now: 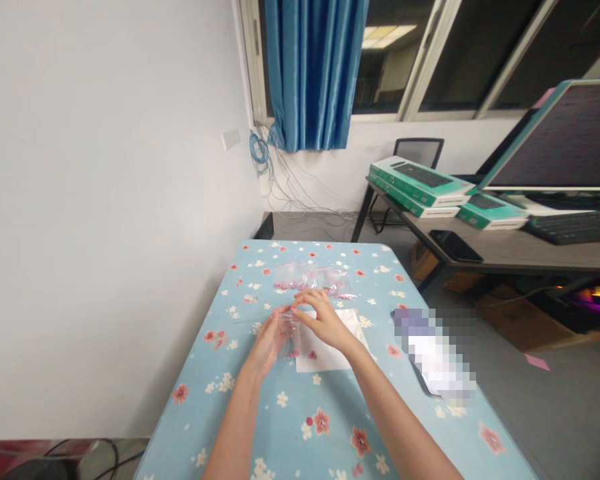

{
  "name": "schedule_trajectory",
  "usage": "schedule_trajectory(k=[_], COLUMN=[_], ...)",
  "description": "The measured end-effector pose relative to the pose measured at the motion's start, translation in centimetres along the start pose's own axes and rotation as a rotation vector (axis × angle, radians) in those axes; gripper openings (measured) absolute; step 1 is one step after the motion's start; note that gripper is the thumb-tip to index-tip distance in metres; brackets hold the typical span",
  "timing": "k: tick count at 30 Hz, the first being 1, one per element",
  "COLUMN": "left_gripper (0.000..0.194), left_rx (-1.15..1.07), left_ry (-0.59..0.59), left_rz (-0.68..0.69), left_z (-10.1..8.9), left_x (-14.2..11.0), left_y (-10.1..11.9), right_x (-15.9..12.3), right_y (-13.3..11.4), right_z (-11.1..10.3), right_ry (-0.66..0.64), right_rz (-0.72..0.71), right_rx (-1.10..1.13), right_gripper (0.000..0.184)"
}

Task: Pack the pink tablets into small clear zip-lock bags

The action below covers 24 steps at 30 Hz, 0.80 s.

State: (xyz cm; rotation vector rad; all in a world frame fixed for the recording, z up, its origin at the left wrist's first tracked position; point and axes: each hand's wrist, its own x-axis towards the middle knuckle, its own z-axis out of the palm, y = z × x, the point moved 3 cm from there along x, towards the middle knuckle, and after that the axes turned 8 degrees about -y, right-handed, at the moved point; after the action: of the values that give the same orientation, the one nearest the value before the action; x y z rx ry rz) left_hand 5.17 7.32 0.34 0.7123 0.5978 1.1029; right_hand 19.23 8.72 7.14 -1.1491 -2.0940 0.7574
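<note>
My left hand [269, 343] grips a small clear plastic zip bag [289, 340] by its side and upper edge. At the bag's top, my right hand [323, 320] pinches with thumb and forefinger close to the left fingertips. A few pink bits show near the bag's bottom; whether they are inside it I cannot tell. Below the right hand lies a white sheet of paper [333, 353], with a small dark pink piece [313, 355] on it. Beyond the hands, several clear bags with pink pieces [300, 277] lie in a row.
The table wears a blue flowered cloth [260, 427]. A phone-like device [433, 360], blurred out, lies at its right edge. A desk to the right carries green keyboard boxes [420, 183], a black phone [455, 246] and a monitor [560, 137]. A white wall [105, 200] stands at left.
</note>
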Motion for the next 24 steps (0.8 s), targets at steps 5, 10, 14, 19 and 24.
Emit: schedule_trajectory(k=[5, 10, 14, 19, 24], left_gripper=[0.045, 0.046, 0.044, 0.044, 0.044], left_rx=[-0.007, -0.004, -0.007, -0.017, -0.013], left_ry=[0.001, -0.005, -0.003, -0.007, 0.007], left_rz=[0.005, 0.002, 0.011, 0.017, 0.007], left_z=[-0.06, -0.35, -0.28, 0.00, -0.03], left_x=[0.02, 0.11, 0.08, 0.01, -0.04], left_y=[-0.08, -0.24, -0.16, -0.02, 0.12], right_x=[0.15, 0.15, 0.13, 0.11, -0.20], right_y=[-0.09, -0.23, -0.30, -0.41, -0.30], right_z=[0.22, 0.27, 0.37, 0.41, -0.12], right_ry=[-0.034, -0.045, -0.052, -0.054, -0.018], right_rz=[0.016, 0.000, -0.005, -0.005, -0.010], right_rx=[0.008, 0.011, 0.010, 0.014, 0.018], right_gripper=[0.009, 0.013, 0.015, 0.016, 0.016])
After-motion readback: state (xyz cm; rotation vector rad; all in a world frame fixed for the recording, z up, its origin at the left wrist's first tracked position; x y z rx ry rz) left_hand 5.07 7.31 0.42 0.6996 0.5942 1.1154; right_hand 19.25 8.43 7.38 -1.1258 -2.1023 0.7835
